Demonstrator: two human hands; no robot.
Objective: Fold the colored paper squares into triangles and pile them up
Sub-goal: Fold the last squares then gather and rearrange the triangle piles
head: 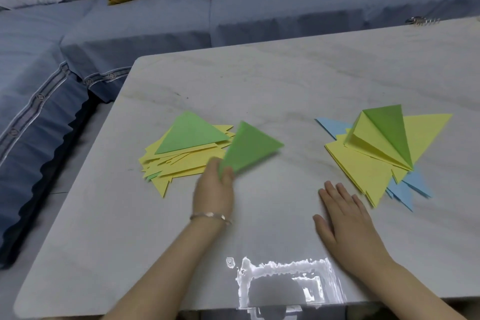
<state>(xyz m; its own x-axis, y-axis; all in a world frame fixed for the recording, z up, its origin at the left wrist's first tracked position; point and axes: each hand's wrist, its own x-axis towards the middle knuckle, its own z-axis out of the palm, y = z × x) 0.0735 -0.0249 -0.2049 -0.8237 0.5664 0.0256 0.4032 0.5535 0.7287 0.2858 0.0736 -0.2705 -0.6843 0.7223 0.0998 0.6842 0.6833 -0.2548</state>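
Desk [285, 80]: left pile [192, 163] at 9 o'clock, yellow triangles under a green top triangle [192, 135]; right pile [358, 171] at 3 o'clock, yellow and blue, looser, its top green piece [387, 132] springing open. Left hand [214, 189] at 7 o'clock pinches a folded green triangle [249, 148], just beside the left pile; right hand [345, 213] at 5 o'clock lies flat on the desk, released. No flat squares visible, so folding looks nearly done: stack this one, re-crease the sprung piece.

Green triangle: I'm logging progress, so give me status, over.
Left hand pinches green triangle at left pile's edge. Right hand flat on table, holding nothing. Right pile off to the side, not in the way.
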